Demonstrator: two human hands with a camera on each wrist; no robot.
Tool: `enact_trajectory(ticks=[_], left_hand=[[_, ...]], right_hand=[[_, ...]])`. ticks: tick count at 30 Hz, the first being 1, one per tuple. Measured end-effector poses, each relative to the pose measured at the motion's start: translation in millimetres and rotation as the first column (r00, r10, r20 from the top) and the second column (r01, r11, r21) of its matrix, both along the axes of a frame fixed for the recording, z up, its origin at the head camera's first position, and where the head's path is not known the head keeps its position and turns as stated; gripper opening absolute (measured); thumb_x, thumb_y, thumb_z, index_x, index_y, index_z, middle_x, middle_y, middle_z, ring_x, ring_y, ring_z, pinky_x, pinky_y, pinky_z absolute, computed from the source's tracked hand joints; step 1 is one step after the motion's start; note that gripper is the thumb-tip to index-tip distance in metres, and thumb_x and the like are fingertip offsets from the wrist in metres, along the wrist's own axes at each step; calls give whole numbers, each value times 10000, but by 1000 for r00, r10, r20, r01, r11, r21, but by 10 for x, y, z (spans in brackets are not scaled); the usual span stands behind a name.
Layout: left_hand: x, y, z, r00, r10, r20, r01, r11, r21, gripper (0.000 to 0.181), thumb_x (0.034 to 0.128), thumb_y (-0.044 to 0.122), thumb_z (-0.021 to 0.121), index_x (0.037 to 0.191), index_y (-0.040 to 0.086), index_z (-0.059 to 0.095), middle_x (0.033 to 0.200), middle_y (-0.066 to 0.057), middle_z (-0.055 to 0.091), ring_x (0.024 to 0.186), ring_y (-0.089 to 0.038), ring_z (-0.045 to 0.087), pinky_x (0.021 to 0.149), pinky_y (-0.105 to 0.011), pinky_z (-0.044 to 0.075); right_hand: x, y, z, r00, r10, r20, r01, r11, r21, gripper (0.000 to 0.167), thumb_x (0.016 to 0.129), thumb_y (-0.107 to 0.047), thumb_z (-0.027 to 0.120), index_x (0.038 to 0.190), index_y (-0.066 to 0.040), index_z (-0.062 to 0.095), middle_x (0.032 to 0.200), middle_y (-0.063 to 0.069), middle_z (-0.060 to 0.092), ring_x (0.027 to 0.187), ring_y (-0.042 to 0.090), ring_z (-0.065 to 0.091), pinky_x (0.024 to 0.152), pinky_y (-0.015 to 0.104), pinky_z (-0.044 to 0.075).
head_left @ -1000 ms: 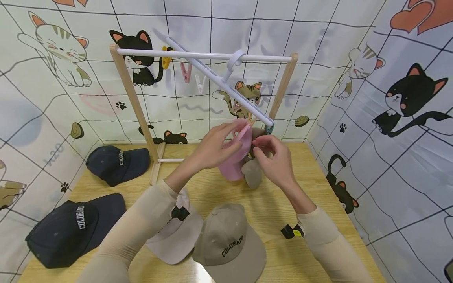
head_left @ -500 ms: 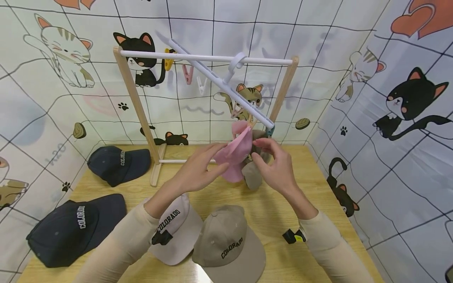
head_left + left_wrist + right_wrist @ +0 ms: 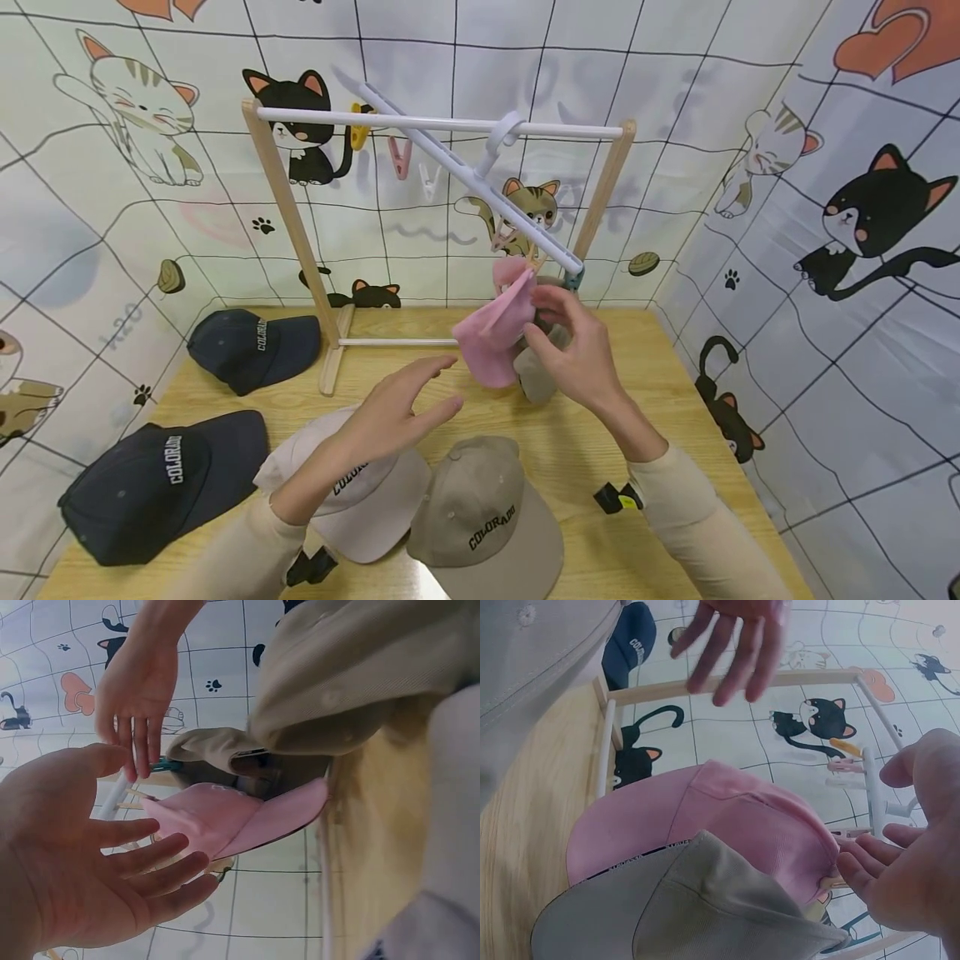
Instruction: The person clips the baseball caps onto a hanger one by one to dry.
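A taupe cap (image 3: 487, 500), its cloth crown domed, sat on the wood-grained bench (image 3: 652, 358), nearer than both hands. Beside it a pale cap (image 3: 375, 521) lay partly under the left hand (image 3: 390, 421), which held nothing, fingers spread wide. Two dark caps (image 3: 161, 483) lay left of that hand. The right hand (image 3: 577, 358), thumb and fingers apart, gripped nothing just beside the pink cap (image 3: 495, 337); whether it touched could not be told. That soft, creased cap hung from a wooden peg (image 3: 534, 257), a beige cap (image 3: 532, 377) next to it. Above the hands, a smooth white hanger (image 3: 442, 156) slanted under the round rail (image 3: 427, 123).
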State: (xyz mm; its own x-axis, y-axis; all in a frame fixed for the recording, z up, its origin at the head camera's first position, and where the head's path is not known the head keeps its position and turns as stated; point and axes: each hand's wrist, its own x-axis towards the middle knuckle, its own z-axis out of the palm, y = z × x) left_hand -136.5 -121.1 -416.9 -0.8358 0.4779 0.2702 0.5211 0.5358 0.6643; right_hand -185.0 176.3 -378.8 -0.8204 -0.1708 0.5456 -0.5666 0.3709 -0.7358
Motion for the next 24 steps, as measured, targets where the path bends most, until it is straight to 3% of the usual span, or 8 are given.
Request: enact_trajectory(ticks=[4,12,18,24], left_hand=[[133,-48,-132,997,27,67,-27,1000,-4,608,1130,433,673,1636,109,576,1632,-106,654,1402,-349,707,1091,-578,609],[332,-98,-310,976,51,213,-51,999,-5,616,1132,487,655,1618,113,594,1617,-98,666,1403,-357,716,1065,-554,627],[409,-121,-426,973,39,229,-40,999,-2,615,1138,485,649,1586,66,622,1535,-134,721,1295,-390,774,983,-528,665],[461,-129,-502,971,48,234,-39,998,-42,594,1097,527,695,1512,101,705,1430,-106,792,1189,-333,814,915,-471,672]], right_hand=[[-33,-53,17,1000,22,0,-22,1000,-18,526,1033,-59,734,1529,52,600,1511,246,690,1391,429,697,1186,454,569],[-78,-173,79,999,43,5,-43,998,-36,560,1024,-13,718,1562,55,577,1570,252,660,1448,405,684,1227,410,552],[-105,-214,114,999,39,23,-38,998,-49,595,1029,-9,707,1602,30,554,1585,224,661,1463,382,678,1246,409,537],[-145,-249,143,997,55,48,-50,994,-97,584,1052,-31,687,1610,49,539,1577,246,662,1466,384,676,1243,384,536]])
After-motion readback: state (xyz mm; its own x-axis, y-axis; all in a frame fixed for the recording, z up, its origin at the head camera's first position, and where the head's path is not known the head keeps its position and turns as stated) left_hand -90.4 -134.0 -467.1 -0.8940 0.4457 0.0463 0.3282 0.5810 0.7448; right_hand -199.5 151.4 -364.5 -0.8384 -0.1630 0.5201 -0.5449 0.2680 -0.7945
